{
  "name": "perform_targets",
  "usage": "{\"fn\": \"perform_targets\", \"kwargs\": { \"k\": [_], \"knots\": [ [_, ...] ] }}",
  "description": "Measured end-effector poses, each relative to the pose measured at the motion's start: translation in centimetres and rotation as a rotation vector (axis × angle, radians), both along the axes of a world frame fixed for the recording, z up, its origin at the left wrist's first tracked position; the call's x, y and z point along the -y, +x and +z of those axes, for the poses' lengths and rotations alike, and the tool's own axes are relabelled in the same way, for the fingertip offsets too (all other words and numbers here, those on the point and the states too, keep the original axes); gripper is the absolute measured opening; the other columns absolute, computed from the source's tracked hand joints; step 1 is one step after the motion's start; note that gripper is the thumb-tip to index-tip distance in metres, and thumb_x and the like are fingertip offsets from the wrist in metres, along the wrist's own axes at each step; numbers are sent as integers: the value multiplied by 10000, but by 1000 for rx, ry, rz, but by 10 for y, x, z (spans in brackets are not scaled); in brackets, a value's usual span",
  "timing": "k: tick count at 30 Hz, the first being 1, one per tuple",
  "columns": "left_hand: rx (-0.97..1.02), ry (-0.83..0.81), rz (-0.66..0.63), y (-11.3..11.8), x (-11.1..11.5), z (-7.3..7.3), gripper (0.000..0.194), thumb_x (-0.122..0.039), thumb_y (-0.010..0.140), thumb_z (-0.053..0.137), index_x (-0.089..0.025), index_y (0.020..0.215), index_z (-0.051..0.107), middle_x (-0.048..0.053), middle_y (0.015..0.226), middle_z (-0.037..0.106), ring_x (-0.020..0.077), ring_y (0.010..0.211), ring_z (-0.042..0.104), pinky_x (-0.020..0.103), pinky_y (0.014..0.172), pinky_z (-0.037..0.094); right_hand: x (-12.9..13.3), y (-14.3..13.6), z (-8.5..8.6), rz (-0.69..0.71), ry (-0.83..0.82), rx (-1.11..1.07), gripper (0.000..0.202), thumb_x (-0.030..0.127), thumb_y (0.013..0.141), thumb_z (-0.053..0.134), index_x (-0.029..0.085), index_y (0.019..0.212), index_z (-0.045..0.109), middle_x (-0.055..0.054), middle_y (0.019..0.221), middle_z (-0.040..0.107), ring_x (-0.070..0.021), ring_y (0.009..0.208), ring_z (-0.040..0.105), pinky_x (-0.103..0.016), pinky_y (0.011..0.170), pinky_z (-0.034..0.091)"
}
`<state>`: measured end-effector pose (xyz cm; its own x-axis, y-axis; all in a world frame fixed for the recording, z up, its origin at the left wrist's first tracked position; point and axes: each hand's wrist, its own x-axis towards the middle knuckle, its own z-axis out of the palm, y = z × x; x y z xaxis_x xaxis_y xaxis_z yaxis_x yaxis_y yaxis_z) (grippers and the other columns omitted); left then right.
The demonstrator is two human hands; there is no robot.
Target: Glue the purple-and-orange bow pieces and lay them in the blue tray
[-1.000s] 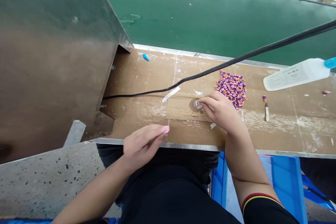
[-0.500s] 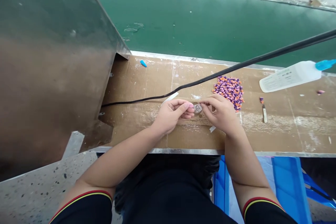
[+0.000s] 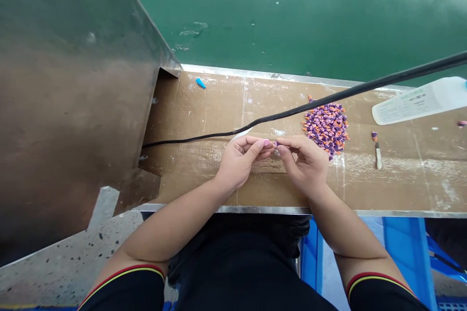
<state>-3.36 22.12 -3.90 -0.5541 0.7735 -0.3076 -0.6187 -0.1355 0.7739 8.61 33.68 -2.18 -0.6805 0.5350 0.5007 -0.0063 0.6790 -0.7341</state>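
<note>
My left hand (image 3: 239, 161) is closed in a pinch on a small pink piece (image 3: 266, 142), its other fingers curled underneath. Facing it, my right hand (image 3: 309, 159) pinches a tiny purple piece (image 3: 276, 144) between thumb and forefinger. The two sets of fingertips almost meet, and I cannot tell whether the pieces touch. Just below them, a pale round item (image 3: 277, 153) is mostly covered by my fingers. Beyond my right hand lies a pile of small purple, pink and orange pieces (image 3: 326, 129).
A black cable (image 3: 262, 120) crosses above the cardboard-covered bench (image 3: 204, 170). On the right are a white bottle (image 3: 419, 101), a small pale-handled tool (image 3: 378, 156) and a loose purple piece (image 3: 374, 135). A blue cap (image 3: 200, 83) lies near the metal housing (image 3: 80, 87).
My right fingertips have come closer to the left ones, and a purple piece now shows in them. The pale round item is now mostly hidden. The whole view has shifted slightly.
</note>
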Motion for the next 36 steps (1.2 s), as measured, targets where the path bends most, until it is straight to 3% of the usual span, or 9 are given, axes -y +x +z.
{"fn": "perform_targets", "kwargs": {
  "k": [7, 20, 25, 31, 36],
  "knots": [
    [14, 40, 40, -2, 4, 0, 319, -464, 718, 991, -199, 813, 840, 66, 900, 804, 118, 836, 737, 210, 786, 605, 10, -4, -2, -17, -2, -13, 140, 233, 989, 724, 294, 1076, 816, -26, 933, 846, -184, 762, 771, -329, 676, 657],
    [-30, 57, 70, 0, 5, 4, 289, -494, 669, 1012, -274, 767, 853, 33, 877, 799, 78, 726, 628, 200, 714, 552, 13, -7, -7, 16, 30, -104, 205, 182, 990, 728, 315, 1115, 821, -8, 989, 864, -187, 854, 828, -327, 781, 698],
    [-59, 24, 82, 1, 5, 3, 326, -538, 642, 1014, -285, 768, 852, 42, 891, 804, 116, 790, 670, 240, 755, 586, 13, -6, -8, 5, 9, -66, 178, 228, 999, 724, 319, 1109, 830, -15, 985, 862, -204, 855, 828, -358, 805, 707],
    [-113, 78, 68, 2, 8, -1, 243, -492, 758, 965, -290, 853, 870, 45, 944, 815, 127, 875, 719, 235, 812, 584, 14, -7, -7, -22, 23, -55, 144, 228, 1003, 719, 302, 1073, 821, -17, 962, 861, -197, 837, 824, -342, 776, 702],
    [-252, 91, 106, 6, 8, -3, 201, -464, 825, 922, -277, 878, 871, 68, 997, 821, 210, 1017, 777, 362, 991, 632, 16, -7, -9, -37, 70, -111, 192, 199, 980, 749, 326, 1106, 817, -5, 968, 859, -200, 833, 824, -351, 782, 712]
  ]
}}
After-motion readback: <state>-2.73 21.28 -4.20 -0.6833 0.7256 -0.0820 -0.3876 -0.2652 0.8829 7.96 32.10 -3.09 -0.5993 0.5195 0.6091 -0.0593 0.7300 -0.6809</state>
